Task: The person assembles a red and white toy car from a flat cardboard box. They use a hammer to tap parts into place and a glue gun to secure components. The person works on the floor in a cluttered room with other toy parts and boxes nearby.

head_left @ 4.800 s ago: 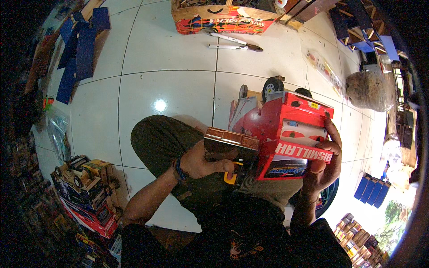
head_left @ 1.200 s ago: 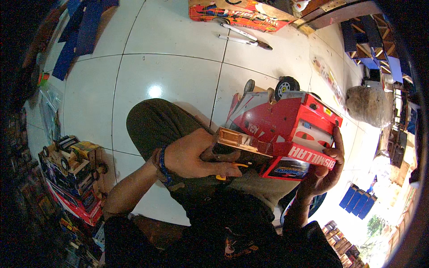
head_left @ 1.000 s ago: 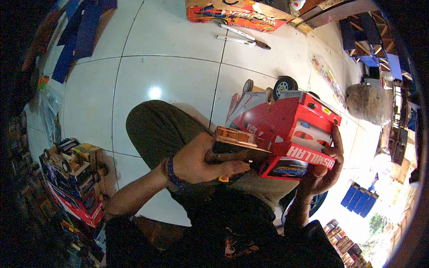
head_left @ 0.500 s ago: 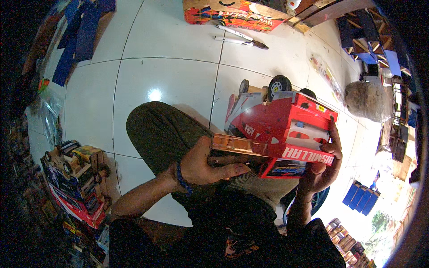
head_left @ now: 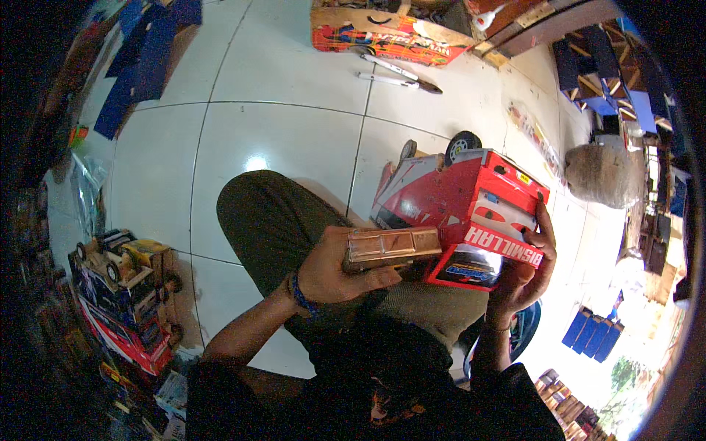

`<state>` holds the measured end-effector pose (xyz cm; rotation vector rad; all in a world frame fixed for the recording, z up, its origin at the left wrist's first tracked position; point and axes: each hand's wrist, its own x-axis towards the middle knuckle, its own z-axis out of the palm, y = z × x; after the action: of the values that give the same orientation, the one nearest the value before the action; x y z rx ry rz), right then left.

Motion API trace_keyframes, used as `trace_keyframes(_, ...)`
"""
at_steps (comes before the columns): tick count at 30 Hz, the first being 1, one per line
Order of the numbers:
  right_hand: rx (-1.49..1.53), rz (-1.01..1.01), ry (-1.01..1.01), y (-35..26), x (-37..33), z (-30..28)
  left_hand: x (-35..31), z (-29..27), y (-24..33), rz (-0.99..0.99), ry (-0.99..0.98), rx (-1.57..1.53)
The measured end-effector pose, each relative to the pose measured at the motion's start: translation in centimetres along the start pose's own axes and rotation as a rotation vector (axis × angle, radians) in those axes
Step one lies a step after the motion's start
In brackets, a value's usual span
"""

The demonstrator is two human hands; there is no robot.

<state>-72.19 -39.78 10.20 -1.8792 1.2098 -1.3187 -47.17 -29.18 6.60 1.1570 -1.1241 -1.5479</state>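
My left hand (head_left: 323, 270) is closed around a flat, shiny copper-brown rectangular piece with raised panels (head_left: 392, 248); its exact kind I cannot tell. My right hand (head_left: 531, 275) grips a red and white toy truck (head_left: 434, 187) at its front end, thumb below and fingers along the outer side. The truck lies over with its black wheels (head_left: 463, 147) uppermost. White lettering and a dark windscreen sticker show on its front. The brown piece's end is close to the truck's front corner; whether they touch I cannot tell.
Several toy trucks (head_left: 121, 294) are stacked at the left. Two white markers (head_left: 390, 77) lie on the tiled floor beyond my knee, before a colourful box (head_left: 390, 37). A plastic-wrapped bundle (head_left: 604, 170) and blue panels (head_left: 592, 334) are at the right.
The brown piece has turned, so its broad panelled face now shows. The toy truck has tilted slightly in my right hand. The whole view has shifted a little.
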Motion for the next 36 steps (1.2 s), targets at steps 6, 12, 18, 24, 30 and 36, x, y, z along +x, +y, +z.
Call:
trace_keyframes(6,0.032,-0.149,-0.027,1.0,2.6,-1.8,-2.6,0.4,-1.2,0.095,0.332,-0.079)
trace_keyframes(12,-0.109,-0.207,-0.46,-2.3,10.7,-2.6,-4.8,2.5,-2.9,0.11,0.419,-0.249)
trace_keyframes(18,-0.521,-0.207,-0.908,-5.9,14.5,0.3,-4.0,5.6,-1.4,0.106,0.484,-0.08)
trace_keyframes(24,-0.774,-0.076,-0.792,-5.4,13.6,-1.2,-1.7,7.8,0.9,0.238,0.657,-0.278)
trace_keyframes(30,-0.226,0.632,-0.803,-4.5,10.0,-3.9,-0.1,5.9,2.0,0.168,0.776,0.063)
trace_keyframes(36,0.247,0.866,-0.842,-5.3,6.2,-4.4,4.0,2.9,4.5,0.312,0.75,0.164)
